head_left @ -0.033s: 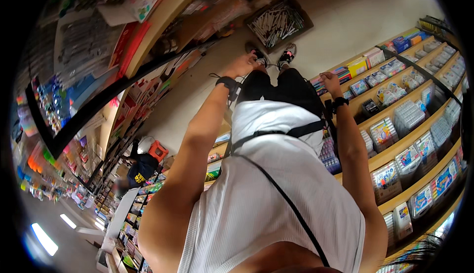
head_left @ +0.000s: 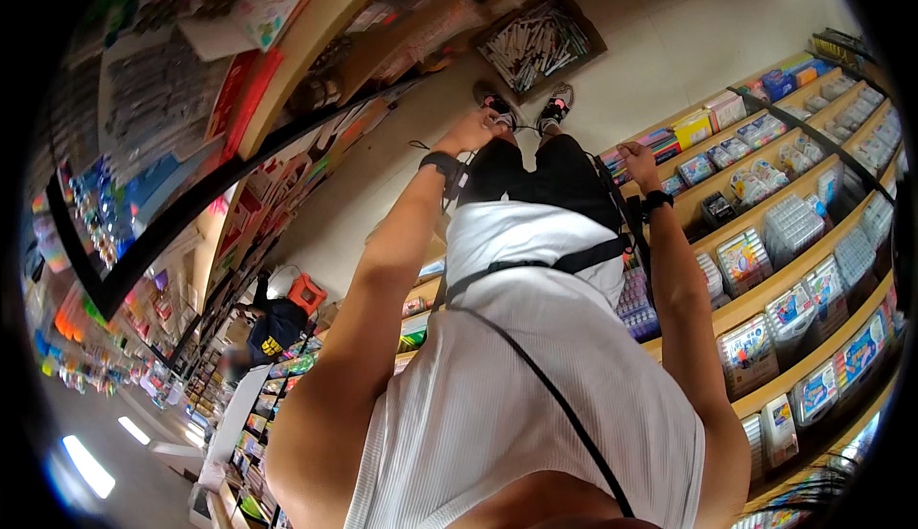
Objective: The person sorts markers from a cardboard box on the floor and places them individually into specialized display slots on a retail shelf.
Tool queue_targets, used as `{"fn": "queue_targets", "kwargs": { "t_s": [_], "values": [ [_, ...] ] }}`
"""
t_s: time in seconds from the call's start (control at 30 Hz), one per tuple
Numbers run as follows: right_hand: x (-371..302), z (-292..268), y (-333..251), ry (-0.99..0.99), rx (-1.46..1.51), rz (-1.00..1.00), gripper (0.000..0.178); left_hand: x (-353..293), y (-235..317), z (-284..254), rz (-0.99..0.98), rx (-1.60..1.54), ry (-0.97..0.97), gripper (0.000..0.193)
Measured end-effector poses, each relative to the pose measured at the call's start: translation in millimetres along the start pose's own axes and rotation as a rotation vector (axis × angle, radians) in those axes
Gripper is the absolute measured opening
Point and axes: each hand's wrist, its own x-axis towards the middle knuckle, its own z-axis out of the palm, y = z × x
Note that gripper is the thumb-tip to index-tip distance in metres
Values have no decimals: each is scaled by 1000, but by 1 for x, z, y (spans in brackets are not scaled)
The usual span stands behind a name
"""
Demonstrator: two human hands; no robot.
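Note:
My left hand (head_left: 469, 132) hangs in front of my left thigh, its fingers bent together, with nothing visible in them. A dark wristband (head_left: 442, 164) is round that wrist, and a thin dark cord shows beside it. On the other side, my right hand (head_left: 639, 163) is loosely curled next to the shelf of stationery packs, apparently holding nothing; a black band (head_left: 656, 200) circles its wrist. Closest to that hand are boxed packs (head_left: 672, 184) on the stepped wooden shelf (head_left: 724, 317). The inner sides of both hands are hidden.
Ahead of my shoes (head_left: 555, 101) a dark crate (head_left: 595, 51) of many pens or markers stands on the floor. Shelves of hanging goods (head_left: 96, 232) crowd the left. Farther back, a person in a dark top (head_left: 273, 330) is near an orange object (head_left: 306, 293).
My left hand has shifted slightly to the right and down. The shelves and the crate look almost the same, and my right hand has barely moved.

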Motion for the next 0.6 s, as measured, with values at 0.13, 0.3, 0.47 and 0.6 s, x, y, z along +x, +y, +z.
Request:
{"fn": "queue_targets", "kwargs": {
  "t_s": [0.13,0.3,0.47,0.6],
  "values": [
    [-3,23,17,-86,-124,100,29,3,-11,30,-88,34,-101,61],
    [-1,70,18,-296,-545,183,56,16,-75,76,-260,311,-297,84],
    [18,102,56,-582,-655,433,103,37,-74,89,-581,386,-495,104],
    [29,125,32,-670,-714,499,110,61,-111,112,-580,392,-569,110]
  ]
}}
